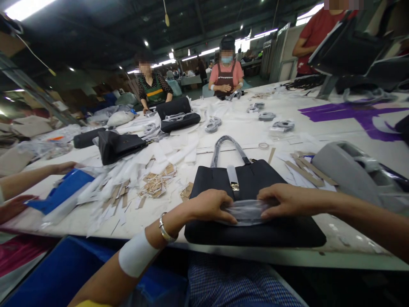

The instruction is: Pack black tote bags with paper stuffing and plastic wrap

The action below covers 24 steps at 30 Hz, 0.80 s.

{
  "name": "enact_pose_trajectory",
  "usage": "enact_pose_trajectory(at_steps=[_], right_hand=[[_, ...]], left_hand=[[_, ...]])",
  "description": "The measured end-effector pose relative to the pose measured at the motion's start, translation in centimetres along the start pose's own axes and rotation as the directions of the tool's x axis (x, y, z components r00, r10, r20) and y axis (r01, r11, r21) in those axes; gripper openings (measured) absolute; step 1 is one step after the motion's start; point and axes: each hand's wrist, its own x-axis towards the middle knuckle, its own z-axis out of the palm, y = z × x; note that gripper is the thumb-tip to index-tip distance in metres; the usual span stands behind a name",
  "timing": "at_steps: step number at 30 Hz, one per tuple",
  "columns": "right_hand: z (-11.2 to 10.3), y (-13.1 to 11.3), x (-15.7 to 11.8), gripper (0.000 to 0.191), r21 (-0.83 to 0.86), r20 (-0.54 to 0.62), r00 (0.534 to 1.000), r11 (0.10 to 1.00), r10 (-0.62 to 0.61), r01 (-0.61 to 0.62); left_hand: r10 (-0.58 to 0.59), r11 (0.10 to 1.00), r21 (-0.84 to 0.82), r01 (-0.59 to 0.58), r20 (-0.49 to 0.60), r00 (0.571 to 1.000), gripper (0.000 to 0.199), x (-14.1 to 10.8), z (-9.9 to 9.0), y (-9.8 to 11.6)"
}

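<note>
A black handbag (252, 236) lies on the white table in front of me. Its far handle (230, 140), wrapped in clear film, arches up at the back. A white strip (232, 174) covers the tab above a gold clasp (235, 186). Across the bag's front stretches a piece of translucent wrapping (245, 213). My left hand (212, 205) pinches its left end, and my right hand (279, 199) grips its right end. I cannot tell whether the near handle is inside the wrapping.
Cardboard tags with strings (158, 181) and white paper strips (111, 179) lie left. More black bags (119, 145) sit beyond. At right are cardboard strips (306, 170) and a grey bag (345, 170). A co-worker's hands touch a blue sheet (65, 192). Other people stand across the table.
</note>
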Motion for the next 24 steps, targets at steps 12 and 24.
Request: enact_pose_trajectory(at_steps=[12, 24], right_hand=[[0.0, 2.0, 0.9, 0.039, 0.023, -0.434, 0.9, 0.999, 0.043, -0.037], [7.2, 2.9, 1.0, 0.067, -0.575, -0.393, 0.831, 0.811, -0.392, 0.111]], left_hand=[[-0.101, 0.98, -0.196, 0.034, -0.345, 0.933, 0.028, 0.7, 0.2, -1.1], [0.205, 0.949, 0.316, -0.006, -0.6, 0.773, 0.038, -0.2, 4.3, -0.3]])
